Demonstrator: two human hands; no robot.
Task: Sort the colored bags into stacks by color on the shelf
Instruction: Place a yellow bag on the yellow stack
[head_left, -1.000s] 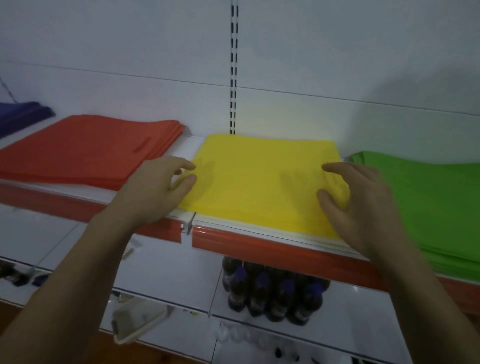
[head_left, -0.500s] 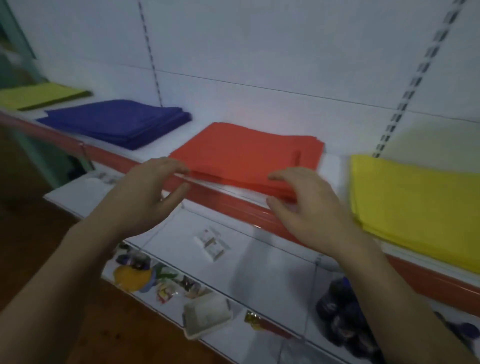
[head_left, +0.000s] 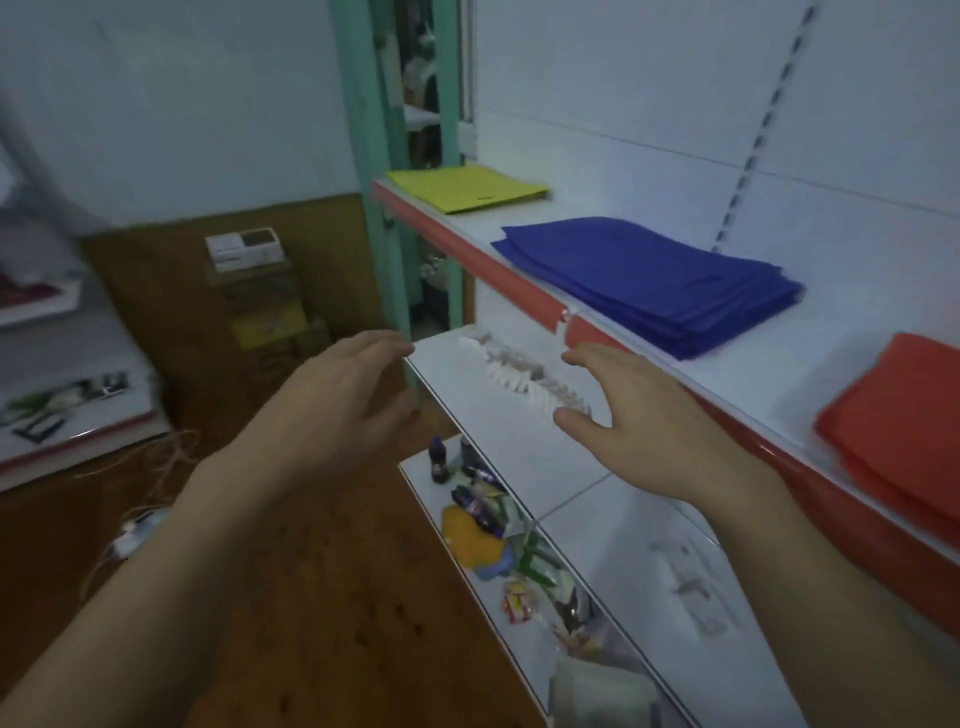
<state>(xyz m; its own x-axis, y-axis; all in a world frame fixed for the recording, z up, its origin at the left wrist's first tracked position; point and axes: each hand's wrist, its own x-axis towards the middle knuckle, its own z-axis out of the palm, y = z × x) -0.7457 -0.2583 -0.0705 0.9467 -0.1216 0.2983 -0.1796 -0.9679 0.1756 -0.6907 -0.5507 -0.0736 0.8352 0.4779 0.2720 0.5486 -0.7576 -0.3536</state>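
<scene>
Swinging left, I've moved on to the flat blue fabric bag stack (head_left: 649, 280); left hand (head_left: 332, 400), right hand (head_left: 639, 415) wide, empty.

Bare strips of shelf (head_left: 779, 374) between yellow stack (head_left: 467, 189), blue stack (head_left: 649, 280) and red stack (head_left: 904, 426); open air in front.

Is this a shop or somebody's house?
Most likely a small shop: a long display shelf with a red front strip, flat stacks of blue bags and orange bags, and little bottles and packets lower down.
</scene>
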